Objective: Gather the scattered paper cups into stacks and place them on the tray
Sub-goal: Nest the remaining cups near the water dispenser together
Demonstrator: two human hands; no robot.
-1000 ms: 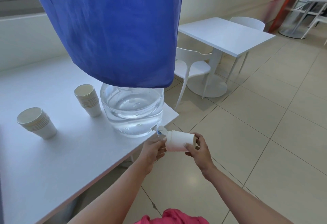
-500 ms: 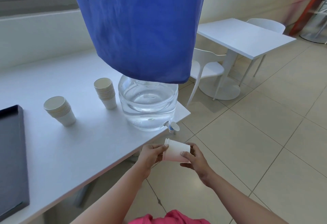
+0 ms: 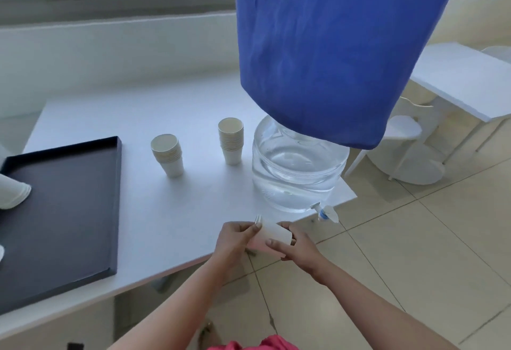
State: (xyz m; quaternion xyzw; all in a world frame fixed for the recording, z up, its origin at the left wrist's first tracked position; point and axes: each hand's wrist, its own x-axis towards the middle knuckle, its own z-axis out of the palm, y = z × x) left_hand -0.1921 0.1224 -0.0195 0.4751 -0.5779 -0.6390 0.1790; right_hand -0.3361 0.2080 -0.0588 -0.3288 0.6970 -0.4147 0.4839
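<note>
Both hands hold a white paper cup (image 3: 272, 234) lying sideways over the table's front edge. My left hand (image 3: 235, 239) grips its rim end, my right hand (image 3: 297, 247) grips its base end. Two stacks of paper cups stand upright on the white table (image 3: 171, 211): one stack (image 3: 168, 156) in the middle, a taller stack (image 3: 231, 140) beside the water jug. A black tray (image 3: 63, 211) lies at the left, with cups lying on their side (image 3: 12, 192) at its left edge, cut off by the frame.
A clear water jug (image 3: 298, 172) with a blue cloth cover (image 3: 331, 45) stands at the table's right corner, its tap (image 3: 326, 211) sticking out over the edge. A second white table (image 3: 464, 78) and a white chair (image 3: 403, 128) stand to the right on a tiled floor.
The view has swung left, bringing the tray into sight. Both hands carried the cup away from the jug's tap to the left, over the table's front edge.
</note>
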